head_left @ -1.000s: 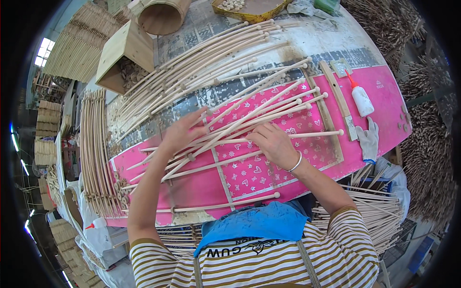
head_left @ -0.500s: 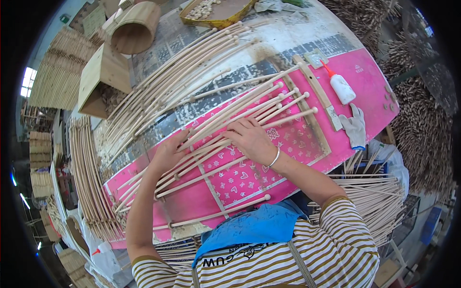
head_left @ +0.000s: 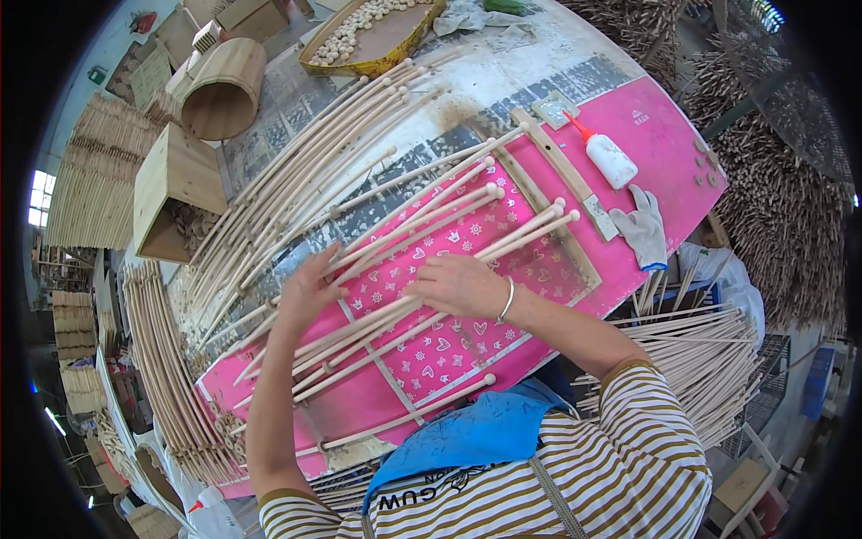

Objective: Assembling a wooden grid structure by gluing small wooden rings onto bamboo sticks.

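Thin pale wooden sticks with ball ends lie slantwise on a pink patterned sheet (head_left: pixel 449 346). My right hand (head_left: pixel 462 286) curls over a small bunch of these ball-ended sticks (head_left: pixel 521 232), their balls pointing up to the right. Its fingertips are pressed against the sticks. My left hand (head_left: pixel 310 286) is at the lower part of another group of sticks (head_left: pixel 422 218), farther from me; its thumb and fingers are spread apart. One single ball-ended stick (head_left: pixel 409 414) rests along the near edge of the sheet.
Right of the sticks are a wooden strip (head_left: pixel 561 166), a white glue bottle (head_left: pixel 612 162) with a red nozzle and a white glove (head_left: pixel 641 229). Beyond are more sticks (head_left: pixel 296 171), a yellow-rimmed tray (head_left: pixel 386 61) of wooden balls, a wooden box (head_left: pixel 180 189) and a wooden bucket (head_left: pixel 224 90).
The sticks have parted into two groups. My right hand has drawn its bunch nearer to me, and my left hand's fingers have spread. The whole view has shifted slightly.
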The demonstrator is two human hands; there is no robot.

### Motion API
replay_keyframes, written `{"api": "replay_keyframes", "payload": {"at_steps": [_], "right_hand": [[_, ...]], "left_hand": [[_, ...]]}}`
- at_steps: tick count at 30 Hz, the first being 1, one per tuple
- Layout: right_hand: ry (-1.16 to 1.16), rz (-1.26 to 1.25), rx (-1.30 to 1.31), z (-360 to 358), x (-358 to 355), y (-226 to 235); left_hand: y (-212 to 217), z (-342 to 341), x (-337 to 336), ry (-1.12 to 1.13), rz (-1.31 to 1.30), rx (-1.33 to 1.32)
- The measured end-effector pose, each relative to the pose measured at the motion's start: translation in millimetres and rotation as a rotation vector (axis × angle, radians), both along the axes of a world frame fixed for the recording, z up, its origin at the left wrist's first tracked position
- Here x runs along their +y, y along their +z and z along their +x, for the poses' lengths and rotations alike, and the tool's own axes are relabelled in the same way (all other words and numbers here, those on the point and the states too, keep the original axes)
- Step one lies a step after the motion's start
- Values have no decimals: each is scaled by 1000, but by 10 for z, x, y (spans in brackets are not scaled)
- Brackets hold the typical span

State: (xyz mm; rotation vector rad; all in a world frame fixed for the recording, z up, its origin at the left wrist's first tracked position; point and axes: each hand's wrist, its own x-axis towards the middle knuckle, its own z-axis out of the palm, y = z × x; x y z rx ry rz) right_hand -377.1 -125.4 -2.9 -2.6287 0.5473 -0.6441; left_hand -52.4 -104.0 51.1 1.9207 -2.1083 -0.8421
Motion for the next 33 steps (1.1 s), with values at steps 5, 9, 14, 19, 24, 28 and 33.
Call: {"api": "replay_keyframes", "payload": {"at_steps": [5, 9, 14, 19, 24, 28, 33], "right_hand": [[17, 69, -212, -323, 175, 342], [-815, -138, -410, -1333, -407, 727], [-1248, -94, 101, -2662, -292, 340], [-1199, -77, 116, -2896, 146, 132], [-1189, -47, -148, -3044, 254, 392], [-996, 58, -287, -2469, 58, 999], [-439, 300, 34, -1477, -469, 423]], "left_hand": [[-228, -93, 508, -114, -238, 69], [7, -336, 875, -166, -286, 7], [4, -516, 1368, -176, -270, -87], [19, -557, 1551, -268, -241, -223], [-50, -590, 1580, -248, -270, -207], [-18, -600, 1696, -273, -291, -203], [23, -663, 1679, -264, -260, -206]]}}
